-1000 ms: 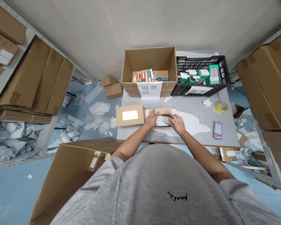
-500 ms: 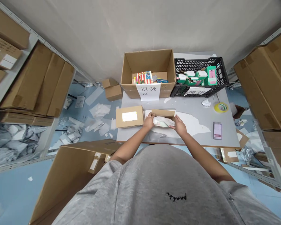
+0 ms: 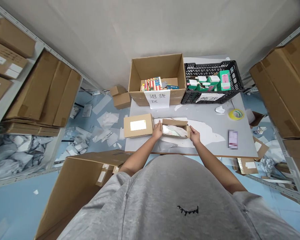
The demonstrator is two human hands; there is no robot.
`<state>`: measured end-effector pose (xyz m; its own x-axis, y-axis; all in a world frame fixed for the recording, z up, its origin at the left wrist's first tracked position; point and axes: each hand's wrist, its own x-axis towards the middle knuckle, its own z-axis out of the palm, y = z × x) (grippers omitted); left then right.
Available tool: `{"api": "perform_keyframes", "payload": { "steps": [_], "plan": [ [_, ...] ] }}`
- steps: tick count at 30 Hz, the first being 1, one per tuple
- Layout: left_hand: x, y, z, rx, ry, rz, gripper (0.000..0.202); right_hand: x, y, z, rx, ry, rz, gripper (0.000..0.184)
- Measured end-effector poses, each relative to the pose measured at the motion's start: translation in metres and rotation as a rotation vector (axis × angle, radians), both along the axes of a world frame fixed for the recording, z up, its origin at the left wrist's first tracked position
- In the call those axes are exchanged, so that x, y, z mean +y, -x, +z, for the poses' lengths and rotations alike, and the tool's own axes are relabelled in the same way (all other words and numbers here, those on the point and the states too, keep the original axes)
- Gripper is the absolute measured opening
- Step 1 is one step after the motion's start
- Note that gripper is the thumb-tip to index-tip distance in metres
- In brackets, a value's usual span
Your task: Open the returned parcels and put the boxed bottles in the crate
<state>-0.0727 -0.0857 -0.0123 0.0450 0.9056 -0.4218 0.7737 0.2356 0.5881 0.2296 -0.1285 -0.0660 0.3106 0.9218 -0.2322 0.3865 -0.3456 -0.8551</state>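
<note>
My left hand (image 3: 157, 130) and my right hand (image 3: 194, 136) clasp the two short ends of a small open cardboard box (image 3: 174, 122) on the grey table (image 3: 215, 117). Inside the box lies an item wrapped in white paper (image 3: 173, 131), with its exact shape hidden. The box's back flap stands up behind it. Just left of my left hand, a closed brown carton with a white label (image 3: 138, 125) sits almost against the small box. A sheet of white paper (image 3: 205, 135) lies under and beside the box.
At the table's far edge stand a labelled open carton of colourful packages (image 3: 157, 68) and a black plastic crate of green boxes (image 3: 212, 78). Yellow-green tape (image 3: 236, 114) and a blurred rectangular item (image 3: 232, 139) lie right. Stacked cartons fill shelves on both sides; paper litters the floor.
My hands have slid apart, from on top of the white-wrapped item to the ends of the small box. The box's contents now show more fully, and the head view has shifted slightly.
</note>
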Motion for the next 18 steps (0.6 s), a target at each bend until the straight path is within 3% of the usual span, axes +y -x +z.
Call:
{"api": "perform_keyframes", "payload": {
  "steps": [3, 6, 9, 11, 15, 18],
  "plan": [
    [-0.008, -0.002, 0.000, 0.069, 0.023, -0.039, 0.099, 0.004, 0.007, 0.005, -0.224, 0.121, 0.021, 0.074],
    [-0.017, 0.000, -0.002, 0.039, -0.007, -0.103, 0.120, 0.000, 0.009, 0.011, -0.375, 0.223, 0.187, 0.094],
    [-0.022, 0.004, -0.006, 0.001, -0.033, -0.137, 0.137, -0.007, 0.004, 0.014, -0.297, 0.248, 0.453, 0.133],
    [-0.024, 0.006, -0.010, -0.024, -0.023, -0.123, 0.144, -0.009, 0.000, 0.013, -0.188, 0.271, 0.544, 0.152],
    [-0.025, 0.008, -0.019, -0.107, 0.049, -0.097, 0.153, -0.006, -0.006, 0.011, -0.066, 0.312, 0.582, 0.159],
    [-0.027, 0.006, -0.026, -0.193, 0.099, -0.110, 0.160, -0.004, -0.012, 0.012, -0.121, 0.309, 0.613, 0.162]
  ]
}}
